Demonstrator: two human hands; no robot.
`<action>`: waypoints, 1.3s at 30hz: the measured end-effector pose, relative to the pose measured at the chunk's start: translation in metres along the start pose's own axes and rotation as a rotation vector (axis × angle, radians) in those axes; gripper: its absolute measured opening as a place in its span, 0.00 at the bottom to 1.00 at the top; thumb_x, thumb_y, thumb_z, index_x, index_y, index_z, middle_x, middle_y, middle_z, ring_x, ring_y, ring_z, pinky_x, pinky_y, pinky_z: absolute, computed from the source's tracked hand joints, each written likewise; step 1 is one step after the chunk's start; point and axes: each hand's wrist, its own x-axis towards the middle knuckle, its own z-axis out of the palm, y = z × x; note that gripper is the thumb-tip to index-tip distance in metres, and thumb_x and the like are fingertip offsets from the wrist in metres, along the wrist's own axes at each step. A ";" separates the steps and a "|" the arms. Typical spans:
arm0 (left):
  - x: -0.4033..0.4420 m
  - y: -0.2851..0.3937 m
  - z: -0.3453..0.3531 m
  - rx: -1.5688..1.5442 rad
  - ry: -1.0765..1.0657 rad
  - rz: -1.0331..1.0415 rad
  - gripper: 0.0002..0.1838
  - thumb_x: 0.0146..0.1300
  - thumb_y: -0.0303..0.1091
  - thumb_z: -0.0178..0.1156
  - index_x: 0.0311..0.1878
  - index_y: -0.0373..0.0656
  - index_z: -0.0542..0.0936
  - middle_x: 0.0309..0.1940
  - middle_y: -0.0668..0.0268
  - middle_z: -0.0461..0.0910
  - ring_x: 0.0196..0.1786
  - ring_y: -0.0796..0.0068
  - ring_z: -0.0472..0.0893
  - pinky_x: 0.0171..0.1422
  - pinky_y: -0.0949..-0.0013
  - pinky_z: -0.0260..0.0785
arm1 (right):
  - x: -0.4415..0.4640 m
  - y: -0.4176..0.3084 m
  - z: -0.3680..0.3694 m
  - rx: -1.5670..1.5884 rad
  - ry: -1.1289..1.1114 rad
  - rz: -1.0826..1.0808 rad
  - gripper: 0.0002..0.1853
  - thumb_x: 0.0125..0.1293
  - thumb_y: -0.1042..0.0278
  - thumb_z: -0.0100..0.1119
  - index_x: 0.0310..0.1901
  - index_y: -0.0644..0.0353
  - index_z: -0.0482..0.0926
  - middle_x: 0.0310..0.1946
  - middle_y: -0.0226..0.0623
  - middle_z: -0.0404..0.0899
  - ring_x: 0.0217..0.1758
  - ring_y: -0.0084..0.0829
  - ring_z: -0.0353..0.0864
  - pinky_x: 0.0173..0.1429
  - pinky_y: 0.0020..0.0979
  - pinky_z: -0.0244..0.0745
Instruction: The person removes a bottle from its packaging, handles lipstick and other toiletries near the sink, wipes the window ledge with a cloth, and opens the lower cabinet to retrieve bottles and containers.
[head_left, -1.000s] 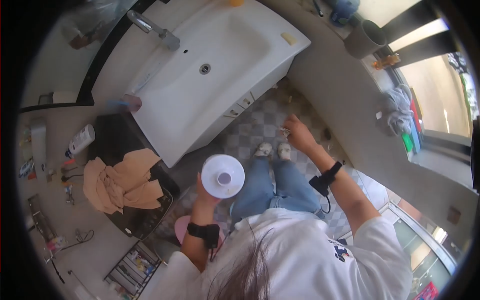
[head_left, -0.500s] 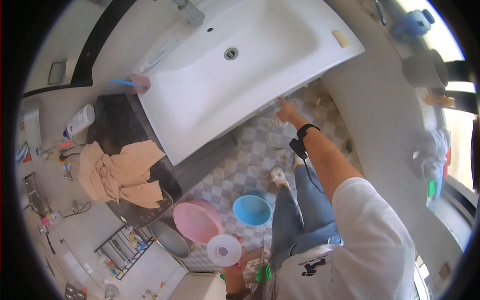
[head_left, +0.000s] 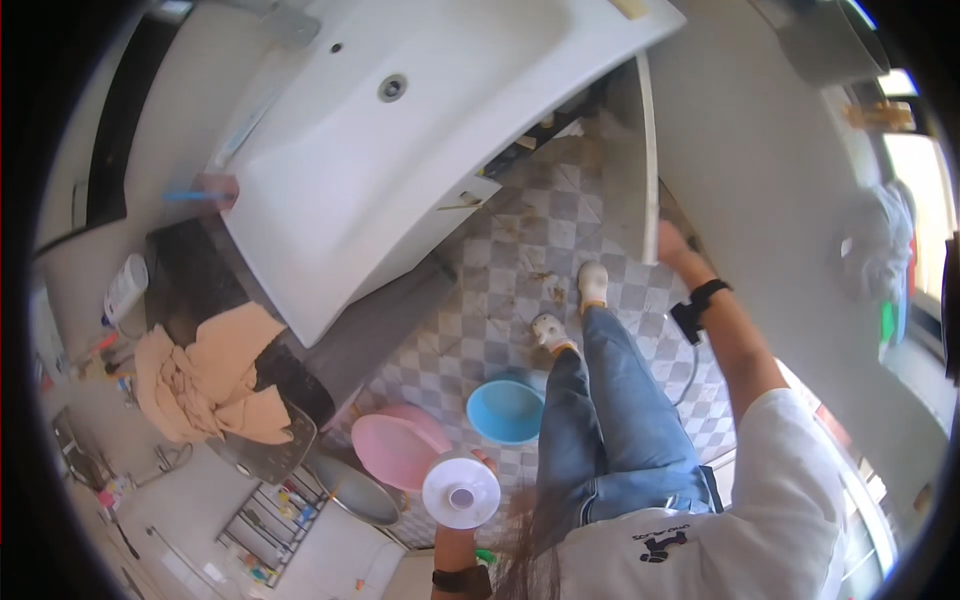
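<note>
My left hand (head_left: 486,462) holds a white round object with a raised ring at its centre (head_left: 461,494). Most of that hand is hidden beneath the object, and its exact kind is unclear. On the right, my right hand (head_left: 676,246) is closed at the edge of a white cabinet door (head_left: 632,150) that stands swung out under the washbasin (head_left: 440,150). Some of its fingers are blurred or behind the door. Dark cabinet space (head_left: 545,130) shows below the basin's front edge.
A blue basin (head_left: 505,411) and a pink basin (head_left: 395,445) stand on the checked floor (head_left: 510,250). Peach cloth (head_left: 215,375) lies on a dark machine left of the washbasin. A grey tub (head_left: 352,490) and a black wire rack (head_left: 270,520) are nearby.
My right hand has moved from under the basin's front edge toward the right wall, and the cabinet door has opened with it. My left hand still holds the white round object.
</note>
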 end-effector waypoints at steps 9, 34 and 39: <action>0.054 0.001 0.053 0.514 0.088 -0.173 0.33 0.67 0.53 0.60 0.61 0.30 0.71 0.55 0.48 0.74 0.51 0.51 0.75 0.46 0.59 0.77 | -0.030 0.130 -0.087 0.814 0.198 0.269 0.26 0.68 0.51 0.58 0.60 0.60 0.79 0.56 0.48 0.83 0.58 0.40 0.83 0.61 0.36 0.76; 0.297 -0.088 0.105 0.710 0.065 -0.228 0.38 0.60 0.56 0.65 0.60 0.31 0.72 0.48 0.52 0.75 0.50 0.60 0.76 0.49 0.64 0.76 | 0.086 -0.048 -0.062 0.653 0.325 -0.220 0.46 0.58 0.79 0.64 0.78 0.47 0.54 0.51 0.50 0.78 0.50 0.51 0.80 0.55 0.45 0.74; 0.429 -0.040 0.048 0.565 -0.199 -0.299 0.32 0.65 0.54 0.61 0.55 0.30 0.76 0.45 0.48 0.75 0.39 0.63 0.77 0.38 0.71 0.74 | 0.179 -0.041 -0.061 0.674 0.390 -0.407 0.49 0.61 0.76 0.67 0.80 0.45 0.48 0.47 0.45 0.79 0.44 0.39 0.82 0.52 0.40 0.76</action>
